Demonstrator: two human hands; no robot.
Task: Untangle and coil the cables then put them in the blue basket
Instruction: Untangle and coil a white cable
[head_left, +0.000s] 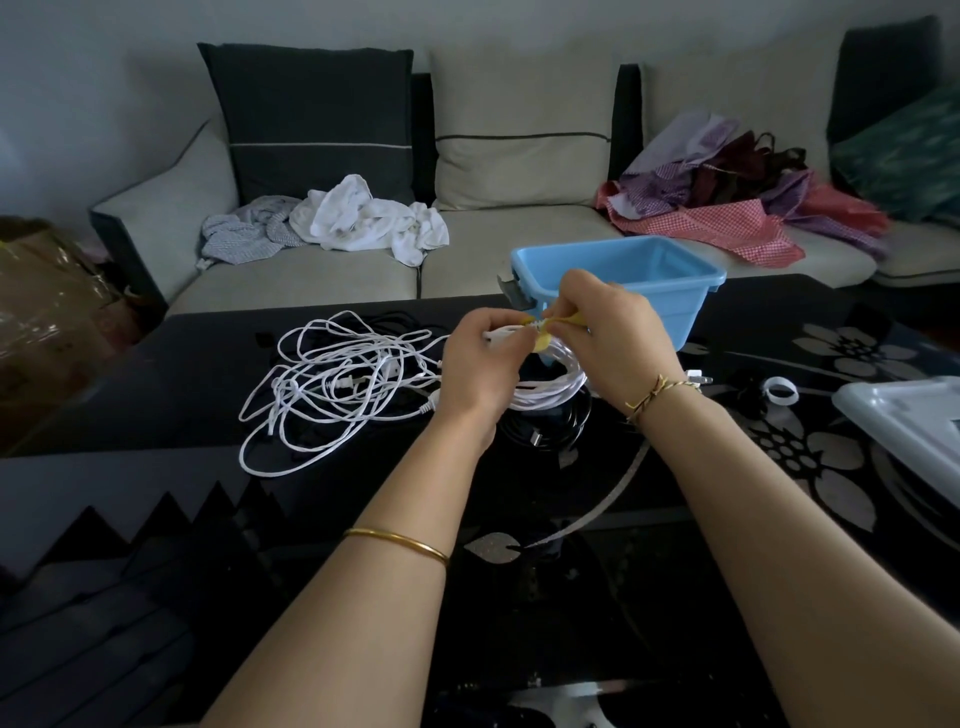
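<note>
- A grey sofa, strewn with crumpled cloth, stands behind the blue basket.
- The glossy black table bears the rigid plastic basket.
- Left of the basket sprawls a thin white cable tangle.
- Just in front of the basket, the left hand and right hand pinch a yellow tie on a round white coil, fingers curled.
</note>
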